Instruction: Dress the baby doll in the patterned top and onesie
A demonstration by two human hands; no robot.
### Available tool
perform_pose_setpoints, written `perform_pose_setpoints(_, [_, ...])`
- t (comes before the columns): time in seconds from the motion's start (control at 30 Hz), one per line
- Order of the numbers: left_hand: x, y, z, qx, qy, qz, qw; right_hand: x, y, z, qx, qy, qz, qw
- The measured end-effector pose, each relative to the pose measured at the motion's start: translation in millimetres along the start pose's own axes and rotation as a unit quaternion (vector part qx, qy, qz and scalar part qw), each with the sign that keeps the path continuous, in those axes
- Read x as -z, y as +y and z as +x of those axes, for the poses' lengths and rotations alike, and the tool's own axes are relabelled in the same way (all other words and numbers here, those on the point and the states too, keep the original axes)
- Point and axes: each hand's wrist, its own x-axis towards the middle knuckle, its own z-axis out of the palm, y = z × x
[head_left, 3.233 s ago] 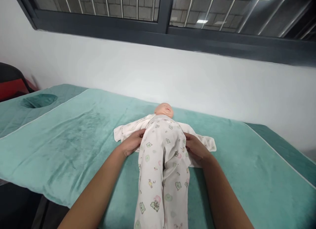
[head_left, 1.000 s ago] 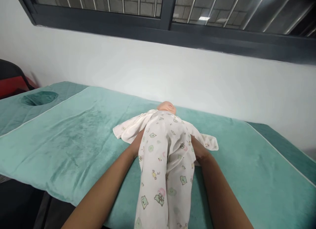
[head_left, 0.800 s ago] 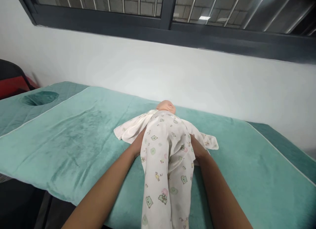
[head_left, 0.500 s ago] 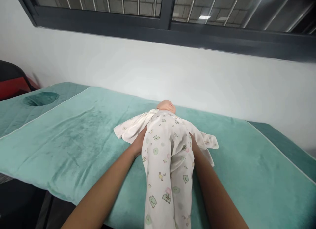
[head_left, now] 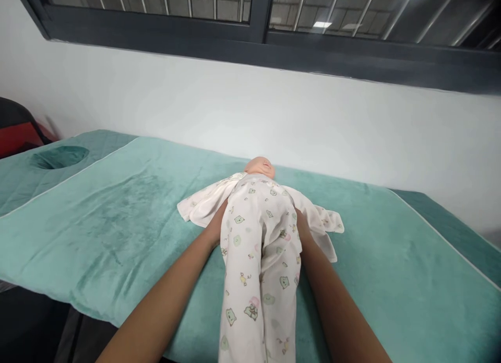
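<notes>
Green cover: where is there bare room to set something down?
Left, between the round hole and left sleeve; right, between right sleeve and the darker end panel. The middle is crowded: left hand and right hand flank the patterned trousers.

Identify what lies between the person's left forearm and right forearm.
In the head view, white cartoon-print trousers are between the left forearm and right forearm, with strips of teal bed cover showing on either side.

cloth trousers (head_left: 242, 253); plush cover (head_left: 129, 217); smooth plastic-looking doll head (head_left: 259, 166); shiny metal bars (head_left: 300, 8)

Room either side of doll (head_left: 254, 209), wall (head_left: 235, 109) behind
</notes>
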Motion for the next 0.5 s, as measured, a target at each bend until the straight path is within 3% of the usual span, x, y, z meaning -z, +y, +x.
perform_pose_setpoints(0.17, [-0.4, 3.3, -1.3, 0.009, 0.003, 0.005, 1.000, 2.1, -24.6, -8.3, -0.008, -0.006, -0.002, 1.000])
perform_pose_setpoints(0.33, [-2.2, 9.6, -0.4, 0.001, 0.028, 0.049, 0.998, 3.0, -46.1, -15.4, -0.037, -0.016, 0.060, 0.997])
perform_pose_setpoints(0.5, [-4.5, 16.1, -0.6, 0.065, 0.027, -0.004, 0.998, 0.6, -52.4, -17.6, -0.053, 0.008, 0.116, 0.992])
